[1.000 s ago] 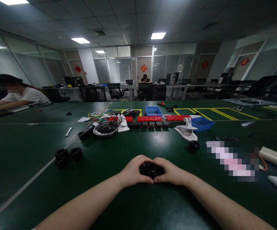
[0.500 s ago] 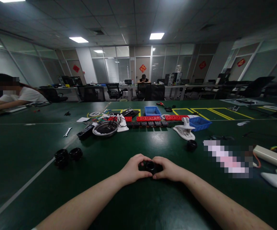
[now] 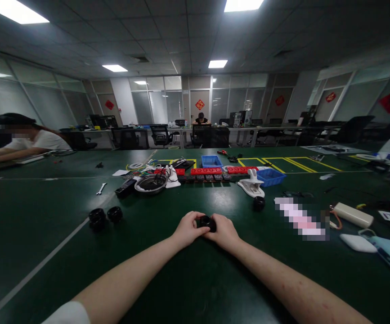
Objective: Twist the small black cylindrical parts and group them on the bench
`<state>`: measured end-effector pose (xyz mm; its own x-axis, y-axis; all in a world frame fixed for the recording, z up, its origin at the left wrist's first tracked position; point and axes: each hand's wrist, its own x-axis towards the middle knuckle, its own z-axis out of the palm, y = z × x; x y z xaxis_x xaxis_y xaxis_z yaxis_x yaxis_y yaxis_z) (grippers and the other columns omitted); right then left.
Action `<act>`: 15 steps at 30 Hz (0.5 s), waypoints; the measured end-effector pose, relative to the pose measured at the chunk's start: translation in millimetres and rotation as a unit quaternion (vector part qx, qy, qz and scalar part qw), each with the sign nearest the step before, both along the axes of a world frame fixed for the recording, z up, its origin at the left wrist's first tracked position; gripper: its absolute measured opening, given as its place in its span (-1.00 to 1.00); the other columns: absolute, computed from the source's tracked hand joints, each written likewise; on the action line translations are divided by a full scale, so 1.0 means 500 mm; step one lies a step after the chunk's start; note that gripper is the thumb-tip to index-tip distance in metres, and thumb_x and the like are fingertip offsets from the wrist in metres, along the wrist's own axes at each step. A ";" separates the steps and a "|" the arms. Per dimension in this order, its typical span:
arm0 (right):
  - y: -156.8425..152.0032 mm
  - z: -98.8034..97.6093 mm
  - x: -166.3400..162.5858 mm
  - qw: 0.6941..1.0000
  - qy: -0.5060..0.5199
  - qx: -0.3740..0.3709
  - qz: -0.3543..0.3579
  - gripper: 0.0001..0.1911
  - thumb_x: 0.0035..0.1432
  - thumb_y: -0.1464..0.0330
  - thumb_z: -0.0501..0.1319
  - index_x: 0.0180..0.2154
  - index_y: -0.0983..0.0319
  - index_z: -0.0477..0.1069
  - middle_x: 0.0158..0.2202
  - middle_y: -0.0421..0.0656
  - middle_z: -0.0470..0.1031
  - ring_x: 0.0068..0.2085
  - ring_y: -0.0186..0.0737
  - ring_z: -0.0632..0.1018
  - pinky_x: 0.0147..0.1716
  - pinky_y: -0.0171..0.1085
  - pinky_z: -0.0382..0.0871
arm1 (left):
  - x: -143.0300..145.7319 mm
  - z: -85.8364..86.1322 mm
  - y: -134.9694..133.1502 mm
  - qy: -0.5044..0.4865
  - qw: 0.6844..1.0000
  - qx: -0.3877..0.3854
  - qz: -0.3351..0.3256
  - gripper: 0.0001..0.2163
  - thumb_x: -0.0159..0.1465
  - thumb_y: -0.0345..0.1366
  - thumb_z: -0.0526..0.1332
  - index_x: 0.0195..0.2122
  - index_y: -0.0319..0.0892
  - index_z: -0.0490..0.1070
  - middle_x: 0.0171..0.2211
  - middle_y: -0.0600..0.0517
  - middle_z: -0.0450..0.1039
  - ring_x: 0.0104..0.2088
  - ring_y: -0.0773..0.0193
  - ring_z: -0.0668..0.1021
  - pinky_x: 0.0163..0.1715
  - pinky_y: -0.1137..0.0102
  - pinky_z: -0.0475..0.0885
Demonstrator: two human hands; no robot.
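A round black part with a hollow top is between my two hands, low over the green table. My left hand grips it from the left, index finger and thumb curved around its side. From the right, my right hand closes on the same part, some of its fingers hidden behind it. Similar black round parts stand to the left, a stack-like pair beside a single one. One more black part sits ahead on the right.
Beyond my hands lie a metal bowl with cables, red socket strips, a white clip stand and blue bins. A wrench lies left. A power bank is right. A person sits at far left.
My head view has tilted up and shifted slightly. My right fingers have closed more tightly around the black part, and it now appears tilted between my hands.
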<state>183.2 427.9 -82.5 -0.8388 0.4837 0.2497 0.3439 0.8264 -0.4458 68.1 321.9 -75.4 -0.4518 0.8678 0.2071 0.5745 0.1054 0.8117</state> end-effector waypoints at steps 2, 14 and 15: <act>0.005 0.006 0.003 0.999 0.002 -0.037 0.035 -0.54 -0.21 0.17 0.27 -0.26 0.28 0.30 -0.30 -0.10 0.38 -0.24 -0.12 0.38 -0.28 -0.22 0.17 | -0.001 0.007 0.002 0.000 1.000 -0.003 -0.010 -0.64 -0.06 -0.32 0.29 -0.20 -0.28 0.36 -0.38 0.06 0.30 -0.59 0.46 0.26 -0.57 0.52 0.20; 0.047 0.051 0.041 0.911 -0.030 -0.320 0.260 -0.52 -0.18 0.45 0.25 -0.11 0.24 0.33 -0.20 -0.19 0.43 -0.19 -0.22 0.43 -0.18 -0.27 0.27 | 0.005 0.030 -0.018 -0.005 0.992 -0.027 -0.124 -0.63 -0.03 -0.30 0.30 -0.16 -0.20 0.40 -0.28 -0.01 0.40 -0.34 0.27 0.41 -0.35 0.41 0.31; 0.048 0.051 0.042 0.909 -0.035 -0.325 0.257 -0.53 -0.17 0.46 0.25 -0.12 0.24 0.33 -0.21 -0.19 0.43 -0.21 -0.22 0.43 -0.19 -0.27 0.27 | 0.005 0.032 -0.019 0.003 0.992 -0.026 -0.123 -0.63 -0.04 -0.29 0.31 -0.16 -0.18 0.41 -0.27 0.00 0.39 -0.29 0.23 0.41 -0.30 0.38 0.30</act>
